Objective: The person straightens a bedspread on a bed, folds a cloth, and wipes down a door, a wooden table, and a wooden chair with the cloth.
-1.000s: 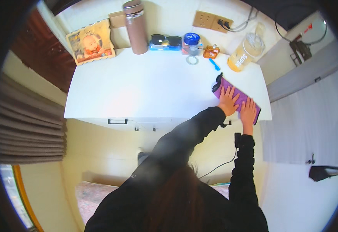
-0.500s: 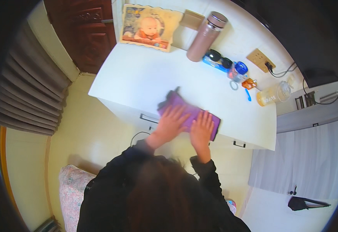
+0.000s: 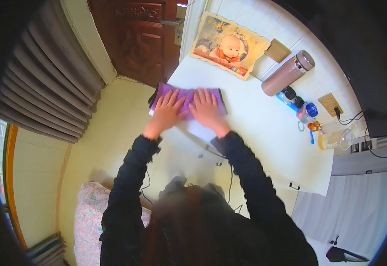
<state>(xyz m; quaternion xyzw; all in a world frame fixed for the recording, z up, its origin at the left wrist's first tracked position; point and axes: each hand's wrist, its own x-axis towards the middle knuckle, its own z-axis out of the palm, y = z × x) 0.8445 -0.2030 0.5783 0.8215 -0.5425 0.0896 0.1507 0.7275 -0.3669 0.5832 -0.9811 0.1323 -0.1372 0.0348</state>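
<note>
A purple cloth [image 3: 185, 96] with dark edges lies spread over the left corner of the white cabinet top [image 3: 255, 124]. My left hand [image 3: 166, 111] rests flat on its left part, fingers stretched out. On the right part of the same cloth lies my right hand [image 3: 207, 110], also flat with fingers apart. Both palms press from above and neither hand grips the cloth. Its left end reaches the cabinet's edge, near the door side.
Along the wall stand a picture board [image 3: 229, 46], a brownish-pink thermos [image 3: 288, 73], a jar with a blue lid [image 3: 307, 113] and a clear-and-yellow cup [image 3: 335, 139]. A plug sits in the wall socket [image 3: 330, 104]. A floral-covered seat [image 3: 89, 213] is at the lower left.
Both hands and the cloth have moved left across the cabinet top, from the front middle to the left corner. The view has shifted, so the cabinet appears farther right.
</note>
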